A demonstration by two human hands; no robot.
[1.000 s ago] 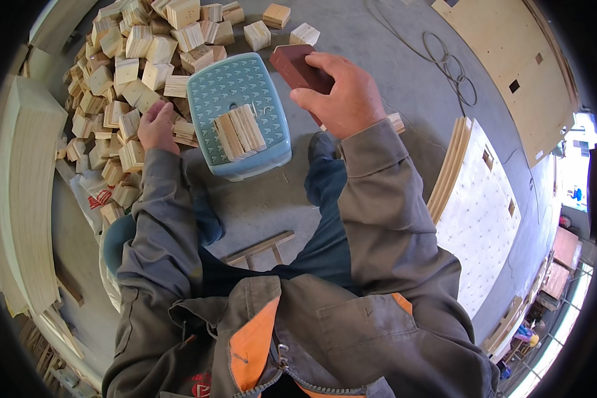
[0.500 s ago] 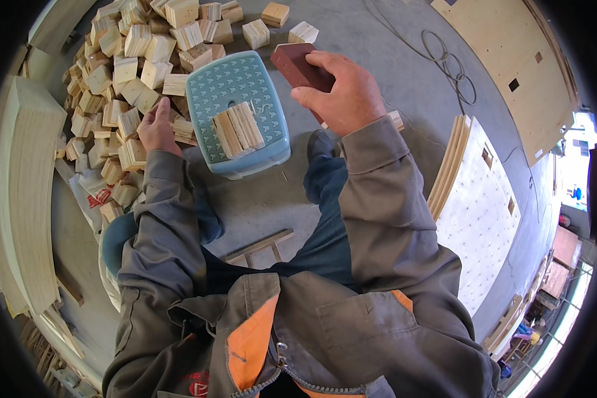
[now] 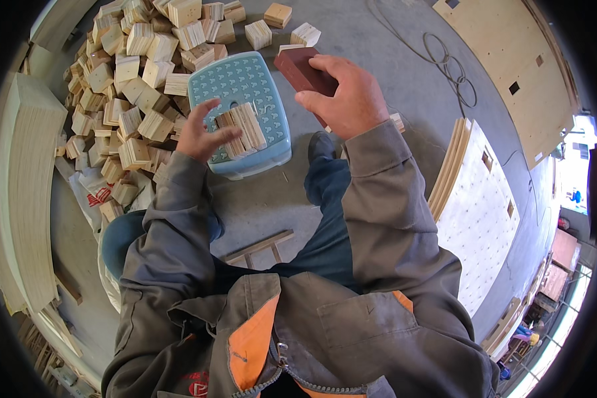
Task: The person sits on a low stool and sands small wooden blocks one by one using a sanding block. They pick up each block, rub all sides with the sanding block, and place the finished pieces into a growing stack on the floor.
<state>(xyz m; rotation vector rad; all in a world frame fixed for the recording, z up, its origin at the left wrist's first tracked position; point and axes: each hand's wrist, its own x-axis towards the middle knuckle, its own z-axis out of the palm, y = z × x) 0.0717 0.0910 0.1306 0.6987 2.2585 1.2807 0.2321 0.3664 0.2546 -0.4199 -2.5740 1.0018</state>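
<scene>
Clasping brown block [image 3: 304, 70], right hand [image 3: 351, 96], back uppermost; set apart, left hand [image 3: 199, 136], thumb and fingers parted, at wood pieces [image 3: 248, 130] on stool [image 3: 242, 76], contact unclear.

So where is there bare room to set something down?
Free: the far end of the blue stool, beyond the wood on it, and the floor between right hand and coiled cable. Crowded: left of the stool, where the block pile lies, and around the wood, where the left hand hovers.
</scene>
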